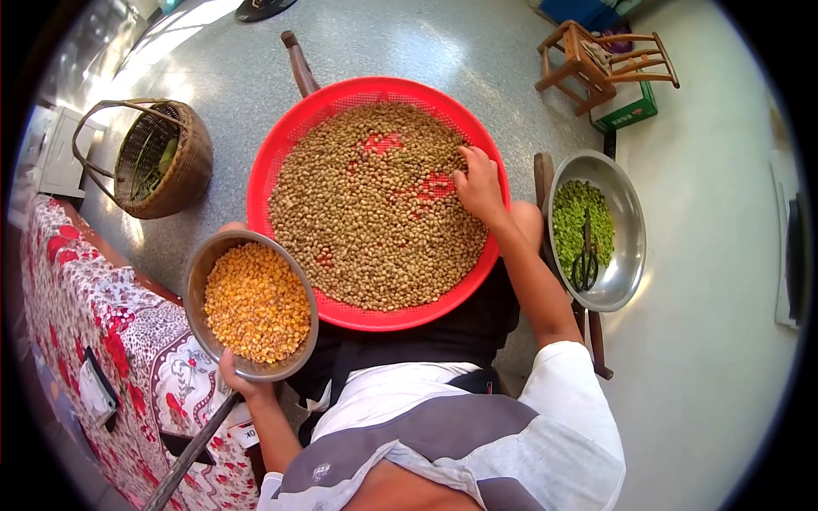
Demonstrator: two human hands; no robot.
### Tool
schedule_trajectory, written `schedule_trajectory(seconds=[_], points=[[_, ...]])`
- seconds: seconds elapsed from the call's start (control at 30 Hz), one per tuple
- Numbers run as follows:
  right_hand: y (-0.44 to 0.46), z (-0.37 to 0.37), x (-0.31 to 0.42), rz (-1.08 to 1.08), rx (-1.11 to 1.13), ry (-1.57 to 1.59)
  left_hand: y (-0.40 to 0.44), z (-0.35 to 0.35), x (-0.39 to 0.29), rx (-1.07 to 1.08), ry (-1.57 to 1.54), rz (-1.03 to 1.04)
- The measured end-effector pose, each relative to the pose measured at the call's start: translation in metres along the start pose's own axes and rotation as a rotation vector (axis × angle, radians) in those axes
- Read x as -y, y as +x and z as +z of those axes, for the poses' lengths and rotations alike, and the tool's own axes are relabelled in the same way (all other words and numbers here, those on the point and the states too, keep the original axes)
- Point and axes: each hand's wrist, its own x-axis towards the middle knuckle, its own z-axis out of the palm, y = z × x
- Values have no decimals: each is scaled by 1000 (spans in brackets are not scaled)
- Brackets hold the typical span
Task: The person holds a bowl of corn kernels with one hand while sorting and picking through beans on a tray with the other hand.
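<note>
My left hand grips the near rim of a metal bowl, thumb over the edge and the other fingers hidden beneath. Yellow-orange corn kernels fill much of the bowl. Across my lap lies a round red plastic sieve, spread with small tan-brown beans or seeds; its red mesh shows through in a few patches. Over the sieve's right side, my right hand reaches down, its fingers bent with thumb and forefinger apart, the tips at the beans. I make out nothing held in it.
To my right, a metal basin holds chopped green pieces and black scissors. A wicker basket stands on the floor at left, beside a flowered cloth. A wooden chair and green box are at far right.
</note>
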Motion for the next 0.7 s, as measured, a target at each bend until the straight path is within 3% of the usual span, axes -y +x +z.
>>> schedule_trajectory(seconds=[0.17,0.4,0.47,0.53,0.57,0.63,0.7], points=[[-3,7,22,167,63,-68,1,-2,0,0,4,-2],[28,50,76,146,241,-133,-3,9,-3,-20,28,-9],[28,53,103,87,311,-184,-4,12,-3,-19,36,-3],[9,56,123,-224,348,-223,-5,11,-3,-8,16,-8],[-3,56,126,-225,348,-223,-4,10,-3,-9,15,-7],[-30,59,133,-482,343,-78,-3,6,-3,-16,42,-9],[-54,45,130,-573,379,-15,-3,8,-3,-2,33,-7]])
